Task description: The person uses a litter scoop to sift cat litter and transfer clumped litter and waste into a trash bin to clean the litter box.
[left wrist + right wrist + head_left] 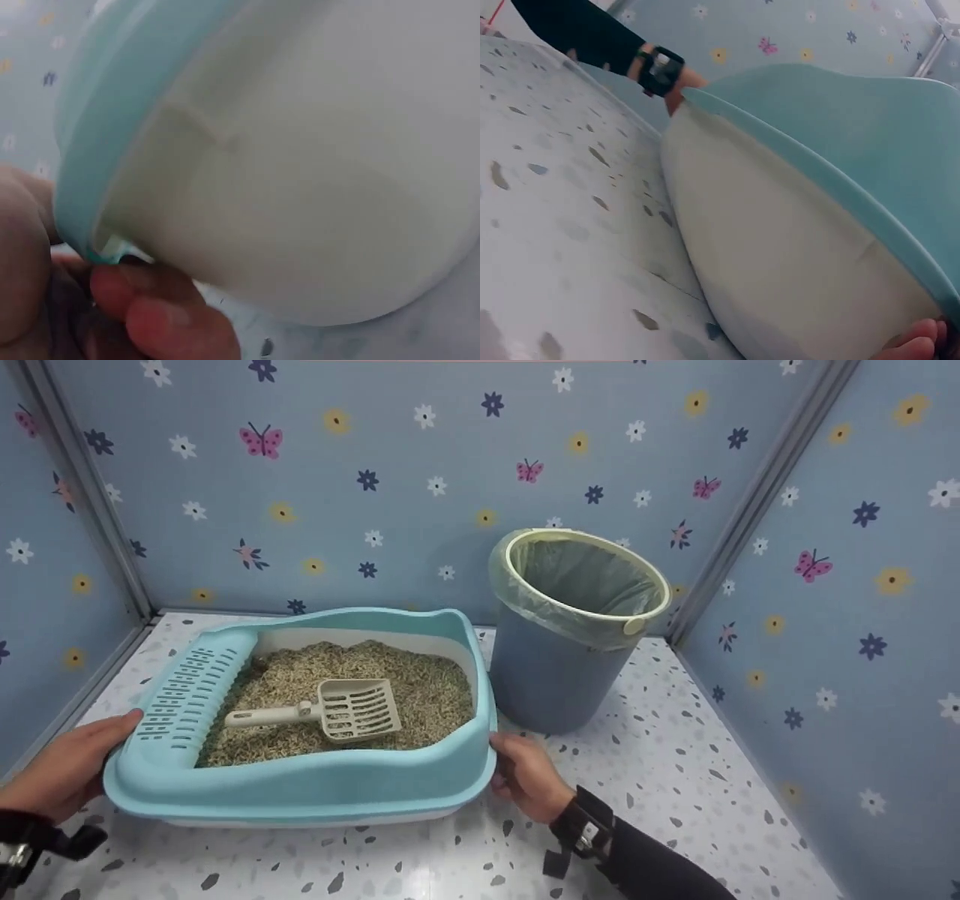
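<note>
A light-blue cat litter box (315, 784) with a white base sits in front of me, holding brown pellet litter (435, 682). On the litter lies a beige slotted litter scoop (358, 709), its handle pointing left. My left hand (64, 769) grips the box's left rim, the thumb on top; in the left wrist view its fingers (180, 326) curl beneath the rim. At the right end, my right hand (531, 778) holds the rim near the front corner. Only a few of its fingertips (921, 339) show under the rim in the right wrist view.
Behind the right end of the box stands a grey-blue trash bin (559, 682) lined with a translucent bag. A slotted blue ledge (184, 697) forms the box's left side. Flower-patterned panels (420, 457) enclose the speckled white surface (675, 802) at the back and both sides.
</note>
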The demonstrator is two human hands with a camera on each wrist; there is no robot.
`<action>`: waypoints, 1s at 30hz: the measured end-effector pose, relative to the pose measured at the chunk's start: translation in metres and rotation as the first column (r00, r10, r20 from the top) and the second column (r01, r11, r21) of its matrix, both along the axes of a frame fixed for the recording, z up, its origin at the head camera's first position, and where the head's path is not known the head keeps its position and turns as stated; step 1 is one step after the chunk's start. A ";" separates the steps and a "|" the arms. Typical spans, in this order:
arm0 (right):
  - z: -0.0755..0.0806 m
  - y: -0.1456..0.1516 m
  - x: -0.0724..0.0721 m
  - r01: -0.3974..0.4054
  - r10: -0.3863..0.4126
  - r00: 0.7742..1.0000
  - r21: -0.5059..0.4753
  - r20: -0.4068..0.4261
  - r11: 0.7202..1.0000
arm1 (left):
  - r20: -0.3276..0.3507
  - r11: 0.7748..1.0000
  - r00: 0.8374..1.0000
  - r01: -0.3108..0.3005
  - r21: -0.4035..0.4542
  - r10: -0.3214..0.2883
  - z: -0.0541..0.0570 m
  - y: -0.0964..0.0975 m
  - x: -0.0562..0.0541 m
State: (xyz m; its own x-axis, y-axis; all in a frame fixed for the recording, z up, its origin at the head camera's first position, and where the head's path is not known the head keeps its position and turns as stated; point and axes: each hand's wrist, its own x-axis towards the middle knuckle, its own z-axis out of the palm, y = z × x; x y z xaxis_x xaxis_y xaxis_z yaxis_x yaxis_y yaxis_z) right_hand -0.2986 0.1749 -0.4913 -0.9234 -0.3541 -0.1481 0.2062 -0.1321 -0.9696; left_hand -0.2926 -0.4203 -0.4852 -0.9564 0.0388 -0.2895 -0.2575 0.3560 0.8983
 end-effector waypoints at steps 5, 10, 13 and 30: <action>-0.001 0.006 -0.003 -0.022 0.022 1.000 0.055 0.000 0.998 | -0.041 0.997 0.998 -0.051 -0.051 0.048 0.000 -0.003 -0.008; -0.001 0.001 -0.032 0.065 -0.065 0.998 0.037 0.003 0.997 | 0.019 0.981 0.987 -0.156 -0.118 0.160 0.001 0.010 0.019; -0.001 -0.001 -0.041 0.080 -0.080 0.997 0.013 0.008 0.997 | 0.064 0.983 0.984 -0.157 -0.101 0.163 0.003 0.024 0.038; -0.007 -0.001 0.022 -0.022 0.025 0.998 -0.043 0.058 0.999 | -0.188 0.944 0.942 -0.305 -0.124 0.280 0.003 0.041 -0.011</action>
